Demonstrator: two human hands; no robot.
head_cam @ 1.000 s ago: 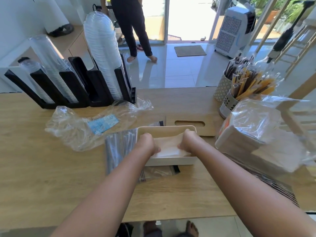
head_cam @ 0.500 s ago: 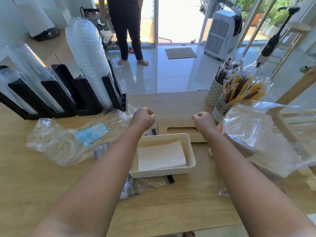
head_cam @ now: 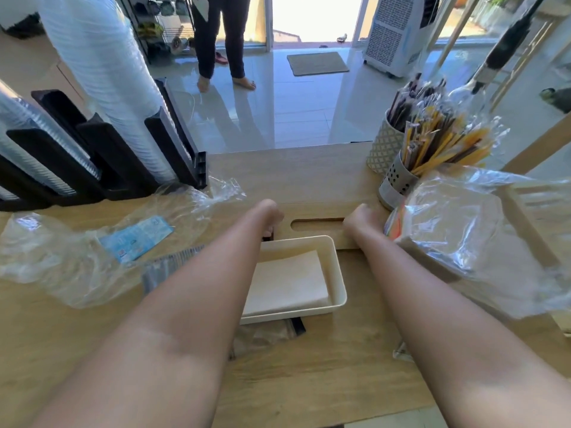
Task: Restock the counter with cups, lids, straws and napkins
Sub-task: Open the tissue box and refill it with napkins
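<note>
A cream napkin box [head_cam: 339, 273] sits mid-counter with a stack of white napkins [head_cam: 287, 282] lying in it. Just behind it a wooden lid [head_cam: 315, 211] with a slot lies flat. My left hand [head_cam: 269, 213] curls on the lid's left end and my right hand [head_cam: 360, 220] on its right end. A plastic-wrapped napkin pack [head_cam: 457, 230] lies at the right. Two holders [head_cam: 398, 183] full of wrapped straws stand behind it. At the left, a black rack [head_cam: 123, 156] holds a tall lid stack [head_cam: 108, 72] and clear cups [head_cam: 37, 143].
A crumpled empty plastic bag [head_cam: 77, 254] lies left of the box, and a striped straw packet [head_cam: 167, 267] pokes out from under it. Beyond the counter's far edge a person [head_cam: 216, 41] stands on the tiled floor near an air cooler [head_cam: 395, 35].
Both hands left the napkins in the box and reached forward to the ends of the wooden lid. The view moved closer to the counter.
</note>
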